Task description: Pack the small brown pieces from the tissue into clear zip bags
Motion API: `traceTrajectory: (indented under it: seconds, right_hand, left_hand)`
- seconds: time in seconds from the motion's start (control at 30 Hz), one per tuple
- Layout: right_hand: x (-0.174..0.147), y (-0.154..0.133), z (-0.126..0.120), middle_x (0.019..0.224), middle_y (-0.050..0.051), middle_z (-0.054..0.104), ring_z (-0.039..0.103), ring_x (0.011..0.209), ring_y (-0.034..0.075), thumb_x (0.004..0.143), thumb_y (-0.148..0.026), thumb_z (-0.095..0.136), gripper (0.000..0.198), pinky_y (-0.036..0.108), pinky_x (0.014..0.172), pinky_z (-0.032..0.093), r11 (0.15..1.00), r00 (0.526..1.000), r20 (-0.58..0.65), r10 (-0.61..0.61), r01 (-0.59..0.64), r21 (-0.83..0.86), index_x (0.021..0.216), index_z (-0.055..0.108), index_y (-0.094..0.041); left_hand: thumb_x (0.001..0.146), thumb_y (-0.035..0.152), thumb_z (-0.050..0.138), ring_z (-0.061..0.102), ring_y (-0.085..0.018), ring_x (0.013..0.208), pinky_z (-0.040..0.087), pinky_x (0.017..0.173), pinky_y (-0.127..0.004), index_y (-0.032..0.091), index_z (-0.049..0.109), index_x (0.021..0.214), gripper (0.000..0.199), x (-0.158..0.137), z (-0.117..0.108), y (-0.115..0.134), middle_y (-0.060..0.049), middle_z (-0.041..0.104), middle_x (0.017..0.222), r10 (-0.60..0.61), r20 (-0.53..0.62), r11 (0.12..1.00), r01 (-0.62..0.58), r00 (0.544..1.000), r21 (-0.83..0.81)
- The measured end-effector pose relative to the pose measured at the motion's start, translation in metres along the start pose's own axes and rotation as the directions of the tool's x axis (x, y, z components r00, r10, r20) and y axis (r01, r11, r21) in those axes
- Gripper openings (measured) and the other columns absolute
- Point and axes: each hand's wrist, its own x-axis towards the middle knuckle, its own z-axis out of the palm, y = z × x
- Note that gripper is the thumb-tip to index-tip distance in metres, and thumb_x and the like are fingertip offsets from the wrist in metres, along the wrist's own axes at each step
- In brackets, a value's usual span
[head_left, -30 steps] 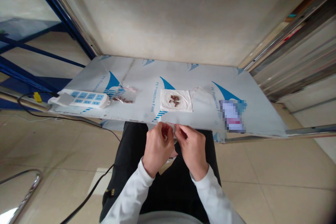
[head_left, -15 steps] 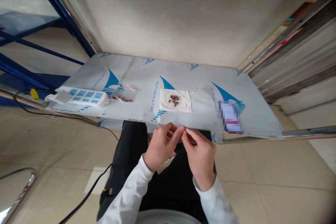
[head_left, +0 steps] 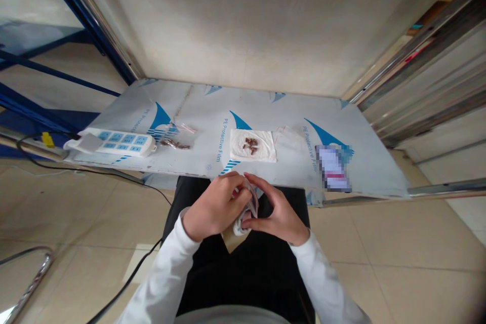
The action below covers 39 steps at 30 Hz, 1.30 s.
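Over my lap, by the front edge of the table, both hands are on a small clear plastic bag (head_left: 253,208) with a pinkish edge and something whitish at its lower end. My left hand (head_left: 218,206) is closed, pinching the bag from the left. My right hand (head_left: 281,213) curves around its other side, thumb low and forefinger high against it. What the bag contains is mostly hidden by my fingers. Just beyond my hands, a white folded paper tissue (head_left: 270,153) lies on the table, bearing several small dark brown pieces (head_left: 251,145).
The film-covered metal table (head_left: 205,111) carries a white power strip (head_left: 125,143) at the left and a clear bag with brown pieces (head_left: 174,145) beside it. Another clear bag (head_left: 288,136) lies right of the tissue. A phone (head_left: 334,168) is near the right front edge.
Fingertips that met at a thin clear edge have moved apart. The bag now shows between my hands, my left hand turned further inward and my right thumb and forefinger spread around it.
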Motion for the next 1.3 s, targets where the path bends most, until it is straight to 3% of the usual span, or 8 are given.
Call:
traceTrajectory:
  seconds: [0.2,0.37,0.5,0.6,0.77,1.13,1.2,1.3]
  right_hand:
    - [0.029,0.011,-0.012,0.098,0.004,0.067,0.064,0.090,0.019,0.069,-0.024,0.076,0.037,0.029,0.080,0.050,0.998,0.996,-0.064,0.065,-0.063,0.023,0.103,0.062,-0.020]
    - [0.074,0.034,-0.051,0.086,0.002,0.065,0.059,0.070,0.014,0.070,-0.028,0.073,0.035,0.026,0.067,0.047,0.921,0.996,-0.069,0.064,-0.086,-0.380,0.102,0.064,-0.017]
    - [0.123,0.055,-0.086,0.095,0.005,0.066,0.060,0.078,0.017,0.074,-0.028,0.070,0.032,0.028,0.071,0.043,0.504,0.984,0.107,0.142,0.022,-0.864,0.104,0.063,-0.018]
    - [0.150,0.061,-0.092,0.105,0.010,0.066,0.061,0.089,0.022,0.074,-0.024,0.070,0.034,0.031,0.075,0.040,0.232,0.949,0.197,0.247,0.140,-0.963,0.107,0.063,-0.016]
    - [0.171,0.059,-0.077,0.109,0.017,0.064,0.055,0.104,0.028,0.073,-0.009,0.066,0.031,0.038,0.084,0.034,0.124,0.914,0.304,0.270,0.280,-0.952,0.104,0.065,-0.009]
    - [0.173,0.044,-0.069,0.109,0.019,0.062,0.051,0.106,0.030,0.080,-0.003,0.052,0.026,0.041,0.085,0.032,0.016,0.908,0.357,0.221,0.363,-0.932,0.103,0.064,-0.008]
    - [0.169,0.046,-0.083,0.109,0.018,0.061,0.051,0.105,0.030,0.078,-0.011,0.062,0.028,0.040,0.084,0.033,0.063,0.937,0.299,0.183,0.292,-0.954,0.105,0.062,-0.009]
    - [0.157,0.057,-0.116,0.113,0.016,0.061,0.053,0.106,0.031,0.074,-0.030,0.072,0.042,0.040,0.085,0.036,0.204,0.980,-0.001,0.198,-0.042,-0.978,0.111,0.061,-0.014]
  left_hand:
    - [0.082,0.023,0.050,0.058,-0.014,0.061,0.038,0.058,-0.025,0.018,0.058,0.070,0.015,0.013,-0.015,-0.009,-0.002,0.064,0.067,-0.076,-0.074,0.973,0.091,0.994,0.214]
    - [0.087,0.039,0.047,0.061,-0.015,0.061,0.041,0.060,-0.025,0.019,0.062,0.079,0.026,0.029,-0.032,-0.058,-0.004,0.069,0.074,-0.155,-0.393,0.945,0.251,0.906,0.207]
    - [0.084,0.029,0.050,0.066,-0.020,0.077,0.046,0.072,-0.028,0.017,0.064,0.093,0.020,0.044,-0.039,-0.132,-0.007,0.072,0.086,-0.303,-0.627,0.806,0.544,0.718,0.233]
    - [0.085,0.033,0.050,0.065,-0.025,0.094,0.046,0.079,-0.032,0.015,0.061,0.112,0.033,0.056,-0.043,-0.173,-0.011,0.071,0.099,-0.360,-0.656,0.726,0.641,0.663,0.249]
    - [0.084,0.046,0.052,0.063,-0.034,0.098,0.047,0.078,-0.040,0.016,0.057,0.125,0.051,0.072,-0.052,-0.195,-0.018,0.065,0.115,-0.400,-0.630,0.677,0.678,0.666,0.286]
    - [0.090,0.039,0.046,0.063,-0.030,0.096,0.040,0.083,-0.037,0.019,0.071,0.102,0.034,0.079,-0.049,-0.199,-0.014,0.067,0.110,-0.300,-0.587,0.661,0.607,0.752,0.440]
    - [0.092,0.036,0.041,0.063,-0.029,0.095,0.038,0.084,-0.038,0.019,0.071,0.099,0.036,0.076,-0.049,-0.198,-0.013,0.067,0.107,-0.281,-0.592,0.663,0.599,0.755,0.449]
    - [0.095,0.035,0.033,0.062,-0.027,0.095,0.035,0.086,-0.038,0.018,0.070,0.102,0.041,0.071,-0.052,-0.196,-0.013,0.066,0.108,-0.255,-0.610,0.665,0.595,0.750,0.452]
